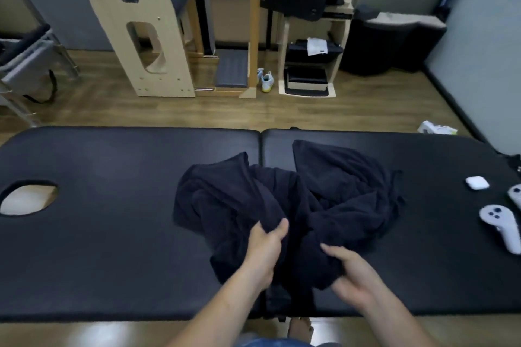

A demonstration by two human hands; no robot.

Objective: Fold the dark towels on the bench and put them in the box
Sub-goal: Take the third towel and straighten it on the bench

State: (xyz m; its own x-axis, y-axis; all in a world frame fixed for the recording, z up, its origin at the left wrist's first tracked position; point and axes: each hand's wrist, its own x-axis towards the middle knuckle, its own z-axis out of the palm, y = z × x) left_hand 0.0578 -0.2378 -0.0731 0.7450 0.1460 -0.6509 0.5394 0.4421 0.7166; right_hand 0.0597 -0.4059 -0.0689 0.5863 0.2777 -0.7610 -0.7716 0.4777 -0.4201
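So far: dark towels [324,200] heaped unfolded on bench [112,234].
Hands: left hand [265,250], right hand [352,276] both gripping them.
Remaining: all folding, boxing.

Soft, even indoor light on your black padded vinyl bench [112,234], with a dull sheen across its left half.
You get wide-angle bowing at the edges: the bench's far rim curves and the pale grey wall panel [485,50] leans. The crumpled dark navy towels [338,191] swallow fold detail, the glossy wooden floor [93,332] glares at bottom left, and everything looks slightly soft.
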